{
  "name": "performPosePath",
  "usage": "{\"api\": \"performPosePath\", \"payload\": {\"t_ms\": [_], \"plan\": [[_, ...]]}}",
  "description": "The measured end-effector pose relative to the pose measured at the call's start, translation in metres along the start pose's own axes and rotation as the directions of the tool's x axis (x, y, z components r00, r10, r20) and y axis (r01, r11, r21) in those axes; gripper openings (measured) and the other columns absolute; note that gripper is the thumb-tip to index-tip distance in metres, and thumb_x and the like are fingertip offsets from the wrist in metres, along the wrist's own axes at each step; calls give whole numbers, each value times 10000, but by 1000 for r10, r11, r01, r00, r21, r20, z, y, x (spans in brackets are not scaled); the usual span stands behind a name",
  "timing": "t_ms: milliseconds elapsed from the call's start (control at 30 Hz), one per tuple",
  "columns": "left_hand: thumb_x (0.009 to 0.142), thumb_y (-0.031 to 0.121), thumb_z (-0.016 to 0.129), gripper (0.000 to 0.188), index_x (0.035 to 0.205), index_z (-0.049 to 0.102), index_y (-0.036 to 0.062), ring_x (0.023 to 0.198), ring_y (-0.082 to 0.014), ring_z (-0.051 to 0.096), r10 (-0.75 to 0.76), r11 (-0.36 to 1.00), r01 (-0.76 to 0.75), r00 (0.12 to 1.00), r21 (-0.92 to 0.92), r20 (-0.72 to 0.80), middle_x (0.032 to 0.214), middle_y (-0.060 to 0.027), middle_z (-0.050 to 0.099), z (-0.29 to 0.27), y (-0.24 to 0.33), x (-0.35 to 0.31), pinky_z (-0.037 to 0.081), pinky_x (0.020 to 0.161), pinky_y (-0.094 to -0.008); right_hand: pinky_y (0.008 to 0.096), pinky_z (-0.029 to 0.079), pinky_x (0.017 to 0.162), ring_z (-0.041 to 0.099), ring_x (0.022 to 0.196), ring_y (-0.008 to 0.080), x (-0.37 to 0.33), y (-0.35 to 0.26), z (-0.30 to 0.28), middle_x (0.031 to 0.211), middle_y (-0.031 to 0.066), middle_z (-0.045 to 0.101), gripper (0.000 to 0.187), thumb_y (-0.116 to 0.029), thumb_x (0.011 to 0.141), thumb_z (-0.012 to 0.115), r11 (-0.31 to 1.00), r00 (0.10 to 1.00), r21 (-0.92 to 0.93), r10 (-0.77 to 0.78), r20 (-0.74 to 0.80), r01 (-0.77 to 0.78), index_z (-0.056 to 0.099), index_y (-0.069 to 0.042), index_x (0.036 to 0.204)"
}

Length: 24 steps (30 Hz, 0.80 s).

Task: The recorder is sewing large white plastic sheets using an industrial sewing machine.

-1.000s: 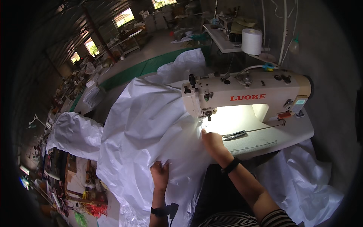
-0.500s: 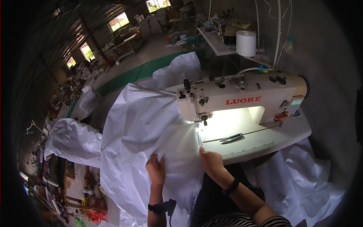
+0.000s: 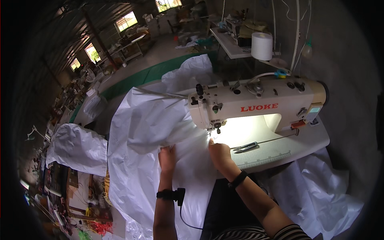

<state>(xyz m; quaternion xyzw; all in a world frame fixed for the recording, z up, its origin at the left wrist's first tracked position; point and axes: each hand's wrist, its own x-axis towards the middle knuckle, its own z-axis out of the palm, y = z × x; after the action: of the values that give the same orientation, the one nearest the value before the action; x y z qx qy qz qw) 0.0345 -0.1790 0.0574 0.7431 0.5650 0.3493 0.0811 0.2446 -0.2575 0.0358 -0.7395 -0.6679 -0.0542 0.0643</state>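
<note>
A large white sheet of thin, shiny fabric lies over the left side of the sewing machine and hangs down toward my lap. My left hand grips a fold of it, thumb and fingers pinched together. Close in front of the lit needle area, my right hand is closed on the fabric's right edge, its fingertips just short of the presser foot. Beside that hand, a pair of thread snips rests on the machine bed. The exact stitch line is hidden by the glare and my fingers.
A white thread cone stands behind the machine. More white fabric hangs at the lower right, and a white bundle lies at the left. A green strip crosses the floor beyond. A cable runs from my left wristband.
Both hands have moved forward, away from me, with the fabric. My right hand is now nearer the presser foot. The snips have stayed on the bed.
</note>
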Motion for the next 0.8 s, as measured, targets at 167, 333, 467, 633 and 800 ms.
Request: {"api": "performPosePath", "payload": {"t_ms": [167, 333, 467, 633, 800], "plan": [[896, 154, 664, 334, 1169, 581, -20, 1057, -458, 634, -144, 987, 138, 987, 87, 69, 1227, -280, 624, -10, 14, -22, 521, 903, -481, 332, 524, 516, 715, 662, 198, 2, 0, 7, 734, 26, 715, 428, -77, 935, 554, 1000, 1000, 6, -1, 25, 1, 568, -3, 1356], [849, 104, 705, 461, 1282, 562, 37, 1290, -331, 545, 392, 900, -375, 919, 222, -39, 1405, -206, 529, -24, 65, -79, 450, 1063, -516, 440, 554, 595, 713, 692, 319, 0, 14, -9, 742, 115, 716, 256, -163, 999, 523, 945, 1000, 328, 6, -30, 4, 648, -31, 1180], [879, 207, 726, 543, 1358, 536, 34, 1388, -306, 460, 591, 798, -599, 759, -63, 273, 1480, -139, 489, -3, 95, -92, 343, 1165, -519, 477, 554, 669, 705, 709, 331, 3, 59, -42, 722, 144, 696, 238, -246, 1030, 507, 853, 995, 521, 75, -61, -33, 672, -74, 1018], [917, 414, 659, 607, 1395, 547, 58, 1419, -269, 430, 490, 835, -547, 788, 58, 374, 1484, -77, 524, 22, 95, -81, 301, 1182, -510, 412, 518, 627, 678, 619, 274, 15, 92, -66, 632, 76, 656, 343, -291, 1037, 501, 799, 974, 592, 32, -222, 109, 667, -75, 828], [913, 421, 658, 626, 1412, 528, 65, 1424, -266, 424, 519, 818, -572, 781, 63, 347, 1494, -74, 514, 24, 86, -90, 298, 1186, -498, 410, 523, 635, 686, 639, 280, 15, 89, -65, 646, 69, 668, 313, -281, 1024, 519, 792, 961, 593, 30, -276, 145, 673, -84, 836]]}}
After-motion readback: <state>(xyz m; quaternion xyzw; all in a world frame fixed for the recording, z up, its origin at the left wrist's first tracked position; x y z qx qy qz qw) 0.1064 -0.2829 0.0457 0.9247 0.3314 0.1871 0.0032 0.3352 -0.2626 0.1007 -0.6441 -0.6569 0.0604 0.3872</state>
